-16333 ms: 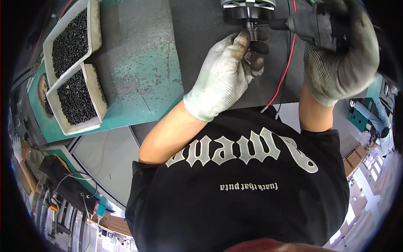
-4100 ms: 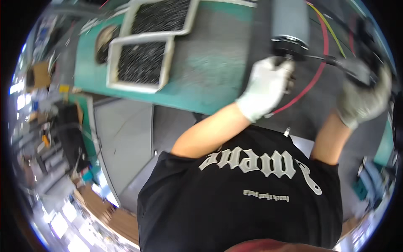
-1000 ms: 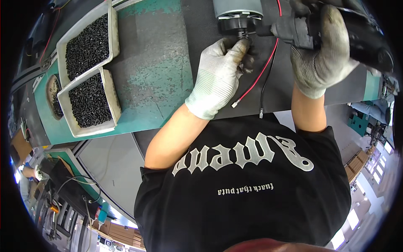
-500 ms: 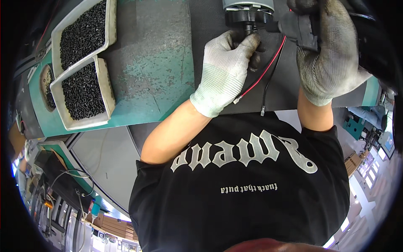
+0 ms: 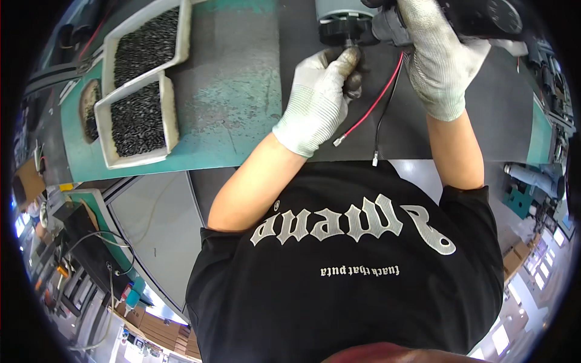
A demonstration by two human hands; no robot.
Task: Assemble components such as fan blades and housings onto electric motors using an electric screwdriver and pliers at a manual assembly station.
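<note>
At the top middle, a motor-like cylinder [image 5: 346, 11] with a grey body and black collar [image 5: 346, 29] points its narrow end toward me. My left hand [image 5: 324, 91], in a pale glove with darkened fingertips, pinches the short shaft below the collar. My gloved right hand [image 5: 439, 66] is wrapped round a black power tool [image 5: 478, 18] with a grey nose [image 5: 390, 27], which reaches to the collar's right side. The tool's exact kind is unclear, and its grip is hidden by the hand. Between my hands hang a red wire [image 5: 378, 103] and a black wire [image 5: 385, 106], both ending in metal connectors.
Two white bins [image 5: 172, 115] of small black parts stand on the left of the green and dark worktable [image 5: 230, 121]. Beside them sits a round dish [image 5: 89, 112] with similar parts. The table's near edge runs just before my body.
The view has shifted, moving the bins rightward in the picture. My right hand has turned and moved up and left with the tool, whose nose is now closer to the collar.
</note>
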